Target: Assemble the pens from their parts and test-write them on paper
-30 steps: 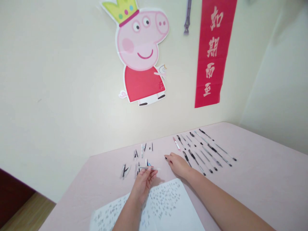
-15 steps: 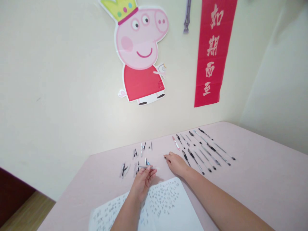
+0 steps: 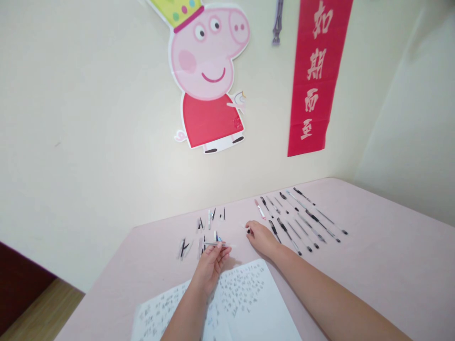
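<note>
My left hand [image 3: 212, 266] is closed in a pinch on a slim, greyish pen [image 3: 210, 243], held roughly level above the table; whether it is a whole pen or only a part I cannot tell. Fingertips of my right hand [image 3: 262, 240] are closed on a small black-ended piece that looks like a pen cap [image 3: 248, 231], close to the tabletop. An open notebook [image 3: 249, 289] with handwriting lies beneath my left forearm. Just beyond my left hand are small pen parts [image 3: 183, 248], caps and short black pieces among them.
Right of my right hand, several pens [image 3: 291, 237] lie slanted in two rows, with a pink-and-white pen [image 3: 260, 209] at the far row's left end. More small parts [image 3: 209, 219] lie near the back edge. The pink table [image 3: 384, 255] meets a wall bearing a pig cutout [image 3: 213, 118].
My right hand's fingers have curled and shifted slightly, and the small black-ended piece has turned in them. My left hand keeps its pinch on the pen, nearly unmoved.
</note>
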The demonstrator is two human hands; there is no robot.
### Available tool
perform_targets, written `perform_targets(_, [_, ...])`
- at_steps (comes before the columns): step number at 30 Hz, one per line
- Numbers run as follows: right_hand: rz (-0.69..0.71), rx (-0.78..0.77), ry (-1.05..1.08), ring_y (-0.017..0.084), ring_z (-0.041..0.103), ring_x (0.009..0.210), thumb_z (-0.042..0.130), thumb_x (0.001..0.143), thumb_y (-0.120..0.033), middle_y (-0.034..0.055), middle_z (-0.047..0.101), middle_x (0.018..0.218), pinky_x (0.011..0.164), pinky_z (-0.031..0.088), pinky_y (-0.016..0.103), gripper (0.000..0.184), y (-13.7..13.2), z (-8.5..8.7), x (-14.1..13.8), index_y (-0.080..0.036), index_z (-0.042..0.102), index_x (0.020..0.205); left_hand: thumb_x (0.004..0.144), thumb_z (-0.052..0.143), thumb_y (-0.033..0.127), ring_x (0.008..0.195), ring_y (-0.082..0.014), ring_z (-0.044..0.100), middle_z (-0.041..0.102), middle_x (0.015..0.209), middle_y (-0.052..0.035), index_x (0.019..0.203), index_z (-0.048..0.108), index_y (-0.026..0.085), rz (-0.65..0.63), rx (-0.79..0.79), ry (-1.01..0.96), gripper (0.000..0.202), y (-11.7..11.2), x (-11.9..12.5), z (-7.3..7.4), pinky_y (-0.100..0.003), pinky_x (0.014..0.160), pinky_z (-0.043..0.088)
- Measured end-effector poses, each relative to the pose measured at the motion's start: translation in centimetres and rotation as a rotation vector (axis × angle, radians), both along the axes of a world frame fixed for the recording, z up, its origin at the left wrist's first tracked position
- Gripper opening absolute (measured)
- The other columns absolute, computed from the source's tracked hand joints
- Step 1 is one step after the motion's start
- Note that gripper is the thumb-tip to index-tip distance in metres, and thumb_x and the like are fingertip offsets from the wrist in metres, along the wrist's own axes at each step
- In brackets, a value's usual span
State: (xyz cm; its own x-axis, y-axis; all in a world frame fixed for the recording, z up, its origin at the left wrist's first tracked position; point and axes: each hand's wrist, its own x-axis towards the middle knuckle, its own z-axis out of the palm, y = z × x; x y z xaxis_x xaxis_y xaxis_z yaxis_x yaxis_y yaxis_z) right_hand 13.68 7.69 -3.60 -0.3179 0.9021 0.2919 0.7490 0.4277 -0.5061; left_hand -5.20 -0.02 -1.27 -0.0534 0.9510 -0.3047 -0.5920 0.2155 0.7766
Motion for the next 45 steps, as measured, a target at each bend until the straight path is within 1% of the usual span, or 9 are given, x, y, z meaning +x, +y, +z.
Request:
perform_targets(8, [-0.024,0.008,-0.097,0.015,0.054,0.078,0.048,0.08,-0.013,0.0055,0.057,0.084,0.073,0.036,0.024,0.012,-0.2,0.3,-0.2,-0.016,0.06,0.081,0.08,0.058,0.01,0.065,-0.0106,0.067,0.069,0.07,-0.0052,0.079,0.061,0.011,-0.001,0.006,0.001,0.004,0.1,0.0,-0.1,-0.016,0.059,0.054])
perform_targets(14, [-0.024,-0.013,-0.135,0.016,0.055,0.08,0.048,0.082,-0.016,0.006,0.059,0.087,0.072,0.035,0.024,0.01,-0.4,0.7,-0.2,-0.017,0.058,0.082,0.08,0.058,0.011,0.066,-0.0108,0.067,0.069,0.071,-0.0053,0.08,0.062,0.011,-0.004,0.019,0.006,0.004,0.0,0.0,-0.1,-0.016,0.059,0.054])
perform_targets(19, [-0.086,-0.023,-0.143,0.019,0.057,0.084,0.051,0.082,-0.02,0.0074,0.061,0.092,0.07,0.035,0.026,0.018,-0.6,0.8,-0.3,-0.017,0.053,0.099,0.08,0.058,0.01,0.066,-0.0107,0.067,0.069,0.071,-0.0056,0.079,0.062,0.011,-0.003,0.015,0.002,0.005,0.1,-0.1,-0.2,-0.016,0.059,0.054])
perform_targets(24, [-0.099,-0.04,-0.222,0.021,0.058,0.083,0.047,0.083,-0.018,0.0112,0.062,0.091,0.07,0.035,0.028,0.012,-0.6,1.0,-0.3,-0.015,0.057,0.088,0.08,0.057,0.01,0.066,-0.0107,0.067,0.069,0.071,-0.0055,0.079,0.062,0.01,0.0,0.017,-0.004,0.005,0.1,-0.2,-0.3,-0.016,0.06,0.054])
perform_targets(27, [-0.074,-0.032,-0.214,0.02,0.057,0.082,0.048,0.082,-0.017,0.01,0.062,0.089,0.07,0.036,0.027,0.012,-0.6,1.2,-0.2,-0.015,0.058,0.086,0.08,0.057,0.009,0.066,-0.0108,0.067,0.069,0.069,-0.0054,0.079,0.062,0.011,0.025,0.022,0.0,0.006,0.2,-0.1,-0.1,-0.016,0.059,0.054])
perform_targets(30, [0.002,-0.01,-0.112,0.017,0.056,0.079,0.05,0.08,-0.017,0.0066,0.062,0.084,0.07,0.037,0.025,0.01,-0.7,1.2,-0.4,-0.016,0.059,0.085,0.081,0.055,0.009,0.067,-0.0109,0.068,0.07,0.07,-0.0058,0.079,0.061,0.011,0.082,0.058,0.014,0.007,0.2,0.0,0.2,-0.016,0.06,0.054])
perform_targets(33, [0.13,-0.008,0.116,0.014,0.054,0.072,0.052,0.077,-0.013,0.0033,0.061,0.079,0.068,0.039,0.024,0.01,-0.8,1.1,-0.9,-0.016,0.059,0.084,0.081,0.055,0.009,0.067,-0.0107,0.068,0.07,0.072,-0.0062,0.079,0.061,0.011,0.133,0.088,0.026,0.007,0.4,0.0,0.3,-0.016,0.062,0.054])
perform_targets(38, [0.219,-0.156,0.5,0.01,0.053,0.062,0.052,0.071,-0.007,-0.0019,0.058,0.069,0.059,0.041,0.02,0.016,-1.1,1.0,-2.1,-0.017,0.058,0.082,0.079,0.058,0.01,0.068,-0.0114,0.068,0.071,0.073,-0.0064,0.078,0.062,0.011,0.162,0.1,0.034,0.004,0.5,-0.1,0.2,-0.017,0.064,0.055])
perform_targets(45, [0.274,-0.26,0.677,0.009,0.051,0.058,0.057,0.068,-0.01,-0.003,0.056,0.064,0.056,0.04,0.021,0.009,-1.5,1.7,-2.8,-0.016,0.059,0.075,0.08,0.057,0.01,0.069,-0.011,0.068,0.071,0.072,-0.0048,0.078,0.062,0.012,0.182,0.114,0.032,0.005,0.6,-0.1,0.0,-0.017,0.065,0.055])
